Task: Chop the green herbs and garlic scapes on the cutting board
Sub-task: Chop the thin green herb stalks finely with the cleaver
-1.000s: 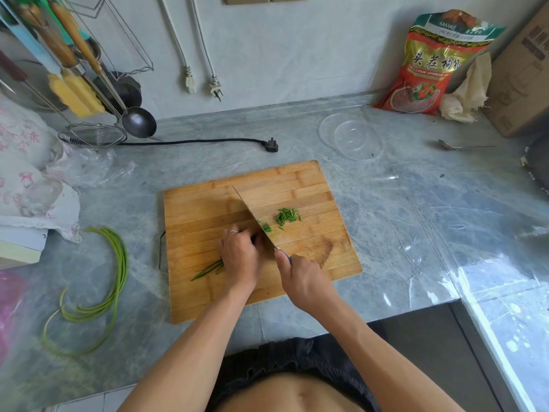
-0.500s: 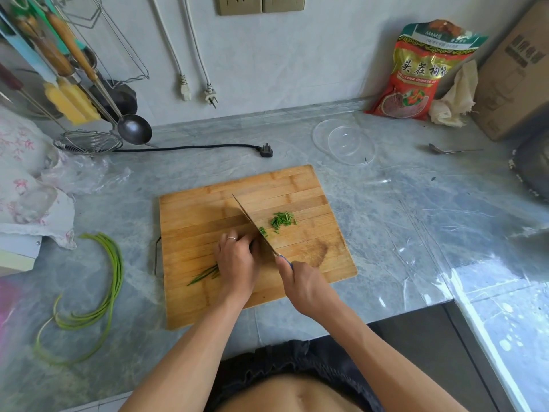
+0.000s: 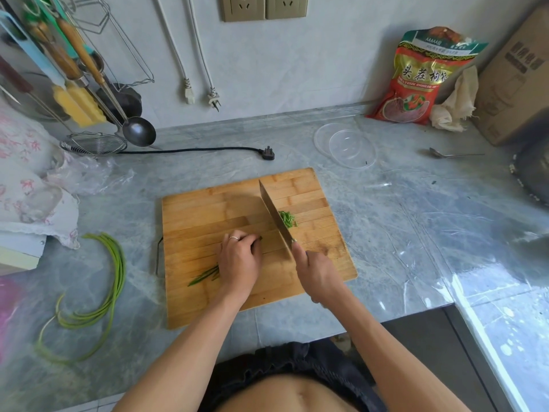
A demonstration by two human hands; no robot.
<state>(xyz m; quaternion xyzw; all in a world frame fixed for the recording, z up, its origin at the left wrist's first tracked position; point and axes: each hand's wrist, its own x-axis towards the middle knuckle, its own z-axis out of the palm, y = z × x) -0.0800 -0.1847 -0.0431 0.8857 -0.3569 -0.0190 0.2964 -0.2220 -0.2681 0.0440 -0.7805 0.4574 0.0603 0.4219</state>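
While the left hand pins green herbs to the cutting board mid-frame, the right hand grips a knife beside chopped bits.

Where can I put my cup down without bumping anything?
Bare counter lies between the cutting board and the spoon, in front of the clear lid. Another patch sits between the board and the garlic scapes. The board itself is crowded: both hands, knife, herbs.

A single wide-angle head view looks forward and steeply down from close above the surface, cutting board at frame centre, wall along the top edge.
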